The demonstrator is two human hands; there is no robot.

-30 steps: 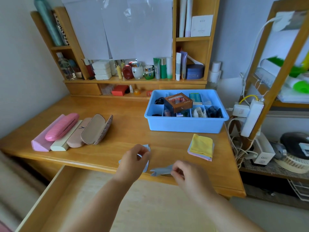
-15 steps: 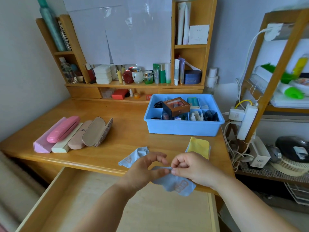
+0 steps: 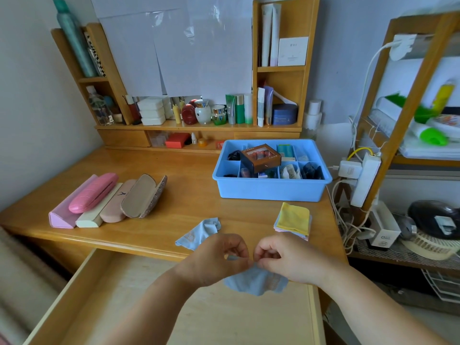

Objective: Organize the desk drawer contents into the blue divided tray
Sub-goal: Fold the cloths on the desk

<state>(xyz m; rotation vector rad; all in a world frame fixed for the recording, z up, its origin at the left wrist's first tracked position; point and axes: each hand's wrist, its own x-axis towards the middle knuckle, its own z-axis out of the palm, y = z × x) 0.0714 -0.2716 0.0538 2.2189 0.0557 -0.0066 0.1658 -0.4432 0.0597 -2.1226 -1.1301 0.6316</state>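
Over the open drawer [image 3: 119, 295], my left hand [image 3: 219, 257] and my right hand [image 3: 283, 260] meet and both pinch the top edge of a light blue cleaning cloth [image 3: 256, 282], which hangs below them. A second light blue cloth [image 3: 196, 234] lies crumpled on the desk just behind my left hand. A folded stack of cloths with a yellow one on top [image 3: 293, 219] lies to the right. The blue divided tray [image 3: 268, 190] stands at the back right, holding a brown box [image 3: 261, 158] and small items.
Several glasses cases [image 3: 109, 200] lie in a row on the left of the desk, one of them open. A shelf unit with bottles and jars [image 3: 211, 113] lines the back. Cables and a power strip [image 3: 361, 175] hang at the desk's right edge.
My right hand lifted one blue cloth off the desk's front edge and my left hand joined it. Both hands now hold it over the drawer; the other cloth stayed on the desk.
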